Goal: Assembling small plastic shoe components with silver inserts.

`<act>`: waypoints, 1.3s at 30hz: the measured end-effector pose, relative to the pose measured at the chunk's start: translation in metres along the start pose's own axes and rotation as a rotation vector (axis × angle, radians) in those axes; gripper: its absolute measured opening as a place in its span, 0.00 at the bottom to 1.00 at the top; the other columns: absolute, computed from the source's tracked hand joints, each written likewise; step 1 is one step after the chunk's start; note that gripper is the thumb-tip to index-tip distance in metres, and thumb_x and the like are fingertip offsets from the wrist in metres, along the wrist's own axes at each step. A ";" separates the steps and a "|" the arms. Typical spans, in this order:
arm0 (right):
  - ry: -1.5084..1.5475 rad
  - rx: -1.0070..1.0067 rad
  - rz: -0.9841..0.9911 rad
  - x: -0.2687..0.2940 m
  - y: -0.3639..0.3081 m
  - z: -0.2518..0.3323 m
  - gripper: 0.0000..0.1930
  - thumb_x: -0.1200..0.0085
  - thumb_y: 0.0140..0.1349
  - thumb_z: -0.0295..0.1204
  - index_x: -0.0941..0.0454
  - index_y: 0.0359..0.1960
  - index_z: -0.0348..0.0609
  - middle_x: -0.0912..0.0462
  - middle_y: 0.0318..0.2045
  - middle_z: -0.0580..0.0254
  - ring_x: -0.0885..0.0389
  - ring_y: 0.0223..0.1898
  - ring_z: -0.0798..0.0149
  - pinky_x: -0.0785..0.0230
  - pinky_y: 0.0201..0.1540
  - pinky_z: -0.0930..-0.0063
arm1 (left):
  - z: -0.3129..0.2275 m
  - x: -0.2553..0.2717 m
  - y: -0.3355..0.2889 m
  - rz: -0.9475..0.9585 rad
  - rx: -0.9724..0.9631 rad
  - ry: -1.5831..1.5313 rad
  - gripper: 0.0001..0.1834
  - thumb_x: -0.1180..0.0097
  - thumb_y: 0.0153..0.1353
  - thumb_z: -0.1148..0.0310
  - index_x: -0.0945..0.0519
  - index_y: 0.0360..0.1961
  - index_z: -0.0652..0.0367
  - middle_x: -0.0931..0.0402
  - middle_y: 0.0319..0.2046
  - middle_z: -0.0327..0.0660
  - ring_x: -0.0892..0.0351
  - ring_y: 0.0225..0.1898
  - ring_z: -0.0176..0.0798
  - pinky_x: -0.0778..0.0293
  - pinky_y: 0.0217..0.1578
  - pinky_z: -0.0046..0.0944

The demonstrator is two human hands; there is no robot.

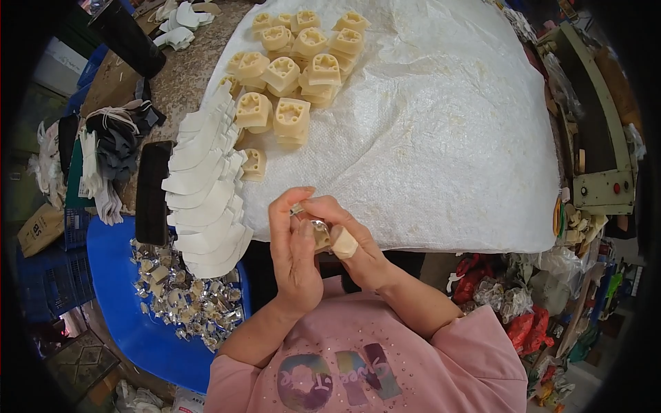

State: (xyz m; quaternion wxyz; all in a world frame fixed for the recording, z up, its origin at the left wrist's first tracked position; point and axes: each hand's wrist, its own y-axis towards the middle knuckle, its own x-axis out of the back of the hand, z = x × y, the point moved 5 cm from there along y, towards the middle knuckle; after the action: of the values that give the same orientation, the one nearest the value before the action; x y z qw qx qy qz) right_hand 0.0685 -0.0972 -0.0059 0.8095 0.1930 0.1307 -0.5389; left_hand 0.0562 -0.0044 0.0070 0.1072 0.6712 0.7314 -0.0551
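In front of my chest, both hands are closed around a small shiny silver and cream heel block (320, 234). My left hand (296, 265) wraps its fingers round the block's left side, and my right hand (351, 237) grips from the right. A cream cover or tape (343, 243) sits on the right thumb. Another silvery bit (297, 208) shows between the fingertips. Beyond the hands, cream heel blocks (292, 117) with holes in their tops stand stacked in several piles. To the left, a fanned row of white curved pieces (203, 196) overlaps along the table edge.
White woven sheeting (441, 131) covers the table. Below its left edge, a blue basin (120, 296) holds many silver-covered blocks (189, 299). A black tray-like object (153, 193) lies beside the white pieces. Dark cylinder (127, 38) stands far left; a green machine frame (606, 189) is at right.
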 end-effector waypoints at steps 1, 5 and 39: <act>0.000 0.001 0.000 0.001 0.002 0.000 0.17 0.58 0.64 0.24 0.31 0.55 0.41 0.28 0.43 0.53 0.28 0.43 0.56 0.36 0.47 0.70 | 0.003 -0.001 0.000 -0.010 0.009 -0.058 0.22 0.61 0.66 0.62 0.41 0.57 0.65 0.38 0.47 0.41 0.34 0.43 0.29 0.36 0.45 0.29; -0.357 0.182 0.032 -0.001 0.000 0.008 0.16 0.59 0.64 0.26 0.30 0.54 0.40 0.28 0.42 0.53 0.28 0.41 0.56 0.35 0.46 0.70 | 0.006 -0.002 -0.006 -0.004 -0.030 -0.055 0.20 0.62 0.67 0.66 0.42 0.57 0.64 0.37 0.46 0.40 0.34 0.43 0.28 0.37 0.46 0.30; -0.087 -0.240 0.285 0.035 0.024 0.022 0.07 0.51 0.65 0.29 0.28 0.31 0.38 0.25 0.29 0.66 0.29 0.30 0.73 0.36 0.34 0.78 | -0.032 0.010 0.008 0.319 -0.355 0.652 0.29 0.40 0.39 0.86 0.29 0.48 0.64 0.30 0.34 0.48 0.26 0.32 0.46 0.27 0.31 0.37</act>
State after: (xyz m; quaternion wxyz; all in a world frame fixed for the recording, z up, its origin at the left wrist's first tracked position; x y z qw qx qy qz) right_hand 0.1044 -0.1271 0.0030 0.8997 0.0881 0.1300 -0.4074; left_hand 0.0605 0.0135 0.0361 -0.0092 0.7296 0.6119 0.3052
